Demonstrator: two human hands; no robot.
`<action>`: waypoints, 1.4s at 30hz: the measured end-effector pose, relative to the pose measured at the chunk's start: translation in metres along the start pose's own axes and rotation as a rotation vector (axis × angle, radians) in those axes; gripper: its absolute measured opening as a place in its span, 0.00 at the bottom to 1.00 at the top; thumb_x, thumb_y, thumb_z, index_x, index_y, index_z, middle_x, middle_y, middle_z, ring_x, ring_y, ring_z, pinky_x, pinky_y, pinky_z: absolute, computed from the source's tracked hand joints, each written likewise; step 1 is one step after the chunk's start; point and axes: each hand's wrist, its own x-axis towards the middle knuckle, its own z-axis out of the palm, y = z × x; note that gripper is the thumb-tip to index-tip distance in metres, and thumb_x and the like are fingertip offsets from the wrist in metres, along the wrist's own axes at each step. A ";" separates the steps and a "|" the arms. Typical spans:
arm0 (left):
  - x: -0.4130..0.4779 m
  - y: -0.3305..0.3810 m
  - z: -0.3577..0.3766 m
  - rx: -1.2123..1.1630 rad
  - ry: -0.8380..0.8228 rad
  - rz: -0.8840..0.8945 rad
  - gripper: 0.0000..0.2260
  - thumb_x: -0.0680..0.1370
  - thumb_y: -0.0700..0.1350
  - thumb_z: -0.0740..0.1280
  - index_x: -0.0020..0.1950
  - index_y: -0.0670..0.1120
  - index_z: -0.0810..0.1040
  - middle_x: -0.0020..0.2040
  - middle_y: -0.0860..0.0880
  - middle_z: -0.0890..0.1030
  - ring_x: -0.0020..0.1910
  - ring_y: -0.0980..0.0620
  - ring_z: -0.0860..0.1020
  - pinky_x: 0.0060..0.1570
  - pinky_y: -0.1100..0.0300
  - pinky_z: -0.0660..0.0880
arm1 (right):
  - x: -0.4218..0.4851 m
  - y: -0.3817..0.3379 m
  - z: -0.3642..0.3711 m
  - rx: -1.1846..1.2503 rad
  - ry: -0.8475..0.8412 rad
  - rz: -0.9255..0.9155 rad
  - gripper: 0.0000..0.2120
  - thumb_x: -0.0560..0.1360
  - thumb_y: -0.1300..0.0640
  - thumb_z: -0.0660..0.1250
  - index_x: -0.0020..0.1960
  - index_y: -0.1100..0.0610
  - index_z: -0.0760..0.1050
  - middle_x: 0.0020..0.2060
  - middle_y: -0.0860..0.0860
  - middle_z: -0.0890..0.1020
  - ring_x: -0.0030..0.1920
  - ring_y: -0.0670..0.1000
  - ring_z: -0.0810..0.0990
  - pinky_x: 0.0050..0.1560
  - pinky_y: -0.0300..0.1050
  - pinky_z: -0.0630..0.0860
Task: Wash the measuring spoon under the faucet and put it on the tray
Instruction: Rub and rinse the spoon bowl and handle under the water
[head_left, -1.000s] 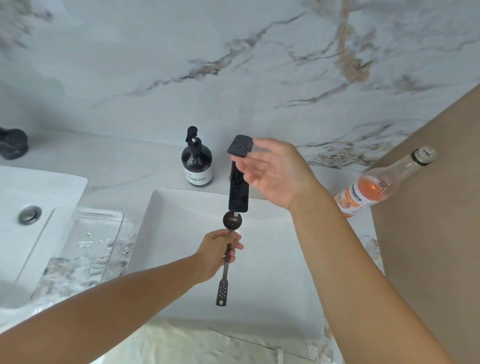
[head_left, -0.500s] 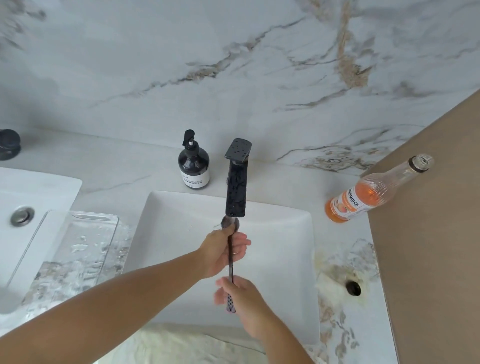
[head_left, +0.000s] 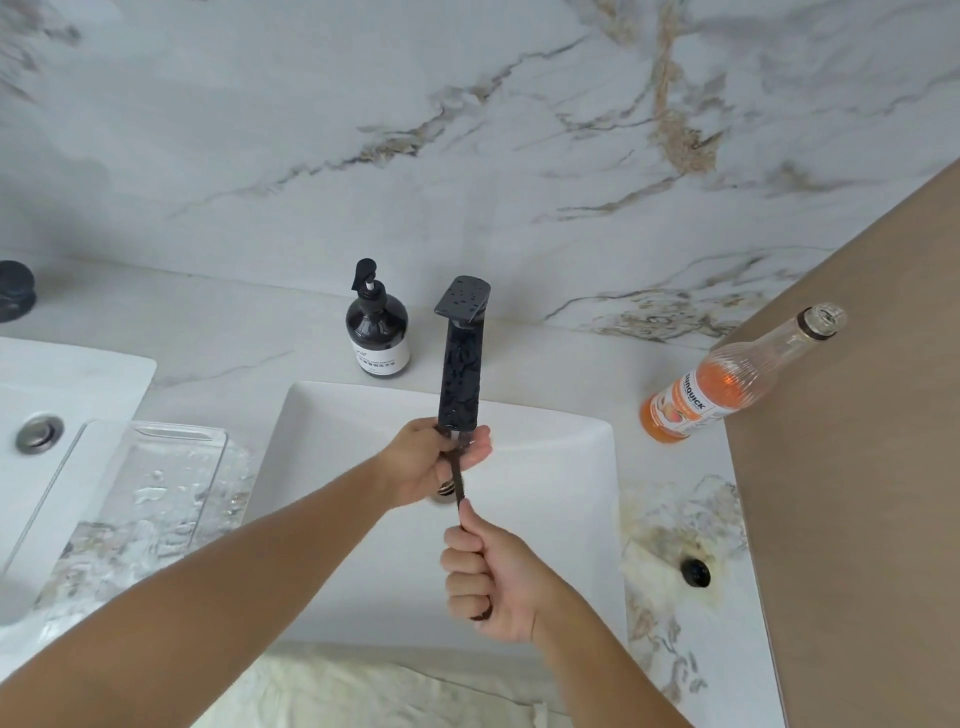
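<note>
Since half a second back the right hand has slid further down the handle into a full fist, and the left hand has crept up under the spout. So nearest the camera you've got the right hand's grip closed tight around the tail end of the measuring spoon, which I'd guess is there to steady it like a lever. Beyond that, the left hand's grip is wrapped round the bowl end, fingers cupped over it, probably rubbing it clean right where the water should land. Can't actually make out a stream, so no idea if it's running. All of this hangs over the white sink basin, so drips go down the drain. Off to the left on the bench sits the clear tray, close enough for an easy drop-off later. Further back the black faucet pokes out over the basin, with a dark soap pump bottle just beside it and an orange squash bottle off right
</note>
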 end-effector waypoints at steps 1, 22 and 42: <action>0.001 0.005 -0.005 0.012 -0.026 -0.040 0.13 0.79 0.24 0.52 0.51 0.31 0.75 0.48 0.35 0.80 0.44 0.42 0.81 0.39 0.57 0.83 | -0.001 -0.003 -0.002 -0.032 0.019 -0.001 0.25 0.77 0.34 0.58 0.31 0.51 0.59 0.23 0.45 0.58 0.20 0.46 0.56 0.20 0.38 0.54; 0.000 -0.016 -0.027 0.536 0.153 0.069 0.15 0.81 0.29 0.51 0.42 0.38 0.73 0.37 0.41 0.75 0.24 0.52 0.67 0.22 0.64 0.66 | 0.011 -0.066 -0.049 -1.774 1.000 -0.428 0.23 0.76 0.35 0.51 0.37 0.51 0.71 0.37 0.51 0.81 0.45 0.58 0.79 0.48 0.52 0.71; 0.005 -0.006 0.014 0.113 0.137 0.152 0.12 0.80 0.29 0.53 0.44 0.41 0.73 0.38 0.45 0.74 0.21 0.57 0.58 0.17 0.66 0.55 | 0.006 -0.053 -0.042 -1.774 1.226 -0.602 0.23 0.81 0.42 0.50 0.51 0.57 0.77 0.45 0.57 0.83 0.49 0.61 0.80 0.52 0.55 0.70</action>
